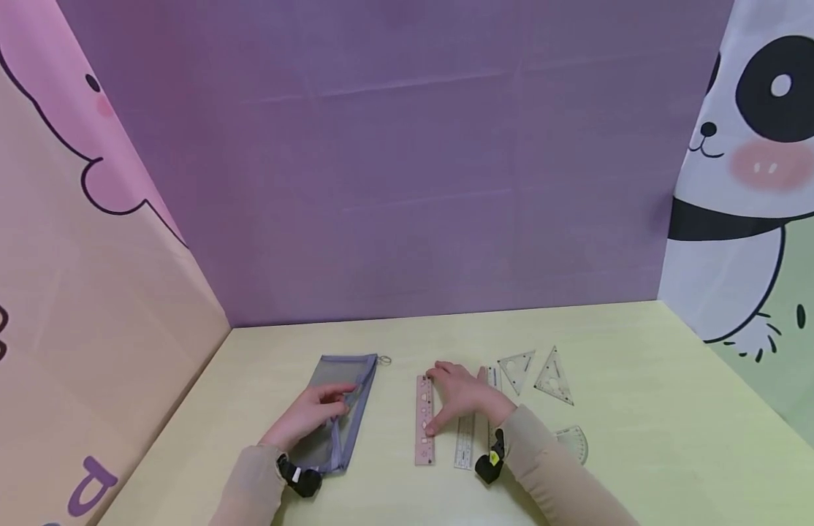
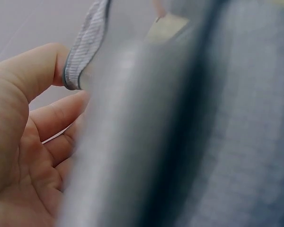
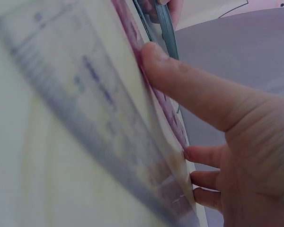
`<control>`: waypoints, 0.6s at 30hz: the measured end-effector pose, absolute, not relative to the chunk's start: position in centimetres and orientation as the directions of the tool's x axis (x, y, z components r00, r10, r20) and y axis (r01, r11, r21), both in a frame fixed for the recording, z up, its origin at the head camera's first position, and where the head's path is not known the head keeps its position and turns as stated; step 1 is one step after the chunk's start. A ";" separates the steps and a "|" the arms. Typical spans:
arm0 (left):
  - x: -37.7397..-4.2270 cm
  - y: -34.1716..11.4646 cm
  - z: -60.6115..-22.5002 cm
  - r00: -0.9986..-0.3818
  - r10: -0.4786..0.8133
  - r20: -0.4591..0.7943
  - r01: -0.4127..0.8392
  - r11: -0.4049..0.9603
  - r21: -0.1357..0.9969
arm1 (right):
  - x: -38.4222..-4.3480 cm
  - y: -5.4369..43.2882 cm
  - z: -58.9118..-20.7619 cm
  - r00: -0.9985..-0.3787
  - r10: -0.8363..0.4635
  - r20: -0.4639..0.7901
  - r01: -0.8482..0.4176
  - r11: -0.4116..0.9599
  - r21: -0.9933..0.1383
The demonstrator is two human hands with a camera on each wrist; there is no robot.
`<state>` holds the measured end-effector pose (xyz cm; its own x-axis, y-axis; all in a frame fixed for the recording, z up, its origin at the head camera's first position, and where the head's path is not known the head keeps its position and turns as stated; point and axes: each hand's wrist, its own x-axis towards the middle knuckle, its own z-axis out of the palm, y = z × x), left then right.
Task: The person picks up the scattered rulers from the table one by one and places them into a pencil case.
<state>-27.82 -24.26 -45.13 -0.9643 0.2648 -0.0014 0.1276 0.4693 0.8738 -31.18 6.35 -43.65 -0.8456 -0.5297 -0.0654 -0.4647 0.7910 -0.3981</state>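
Sleeves are nearest the camera: left sleeve (image 1: 249,482) and right sleeve (image 1: 571,475), with a small black camera (image 1: 489,467) at the right wrist. Left hand (image 1: 308,414) is over the mesh pouch (image 1: 356,420), left of centre on the desk (image 1: 644,424). Left grip is grasping: thumb and fingers pinch the pouch, with the thumb at a ribbed edge strip in the left wrist view. Rest of the pouch is blurred there; can't tell how wide its mouth is. Right hand (image 1: 465,391) is at the pink ruler (image 1: 423,421), which lies flat on the desk, right of the pouch, bare desk between. Right grip is not clenched: fingers spread, thumb on the ruler past its middle toward the person, fingertips up by its far end. Key relation: ruler sits just left of the right palm, long axis pointing straight away from the person. Right hand is clearly the nearer one, in contact; left is across the gap. Pouch lies directly left of the ruler, its far end leaning right, so I'd judge only a small turn between the two axes. Right of the pink ruler: one clear ruler (image 1: 465,442) partly under the right hand, then two set squares (image 1: 554,378) and a protractor (image 1: 573,440).
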 end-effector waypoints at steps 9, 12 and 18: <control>-28.0 -24.5 -45.4 -0.968 0.252 -0.017 0.107 0.469 0.877 | -31.0 6.2 -43.9 -0.873 -0.486 -0.025 -0.410 0.762 -0.502; -28.0 -24.5 -45.4 -0.968 0.250 -0.014 0.108 0.469 0.877 | -31.0 6.1 -43.9 -0.880 -0.474 -0.003 -0.406 0.758 -0.511; -27.5 -24.2 -44.7 -0.968 0.250 -0.010 0.110 0.461 0.880 | -30.8 5.6 -43.6 -0.893 -0.449 0.016 -0.394 0.764 -0.511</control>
<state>-27.49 -24.16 -44.72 -0.9681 0.2505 -0.0103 0.1100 0.4613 0.8804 -30.76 5.62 -43.63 -0.8932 -0.4494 0.0162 -0.3937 0.7642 -0.5109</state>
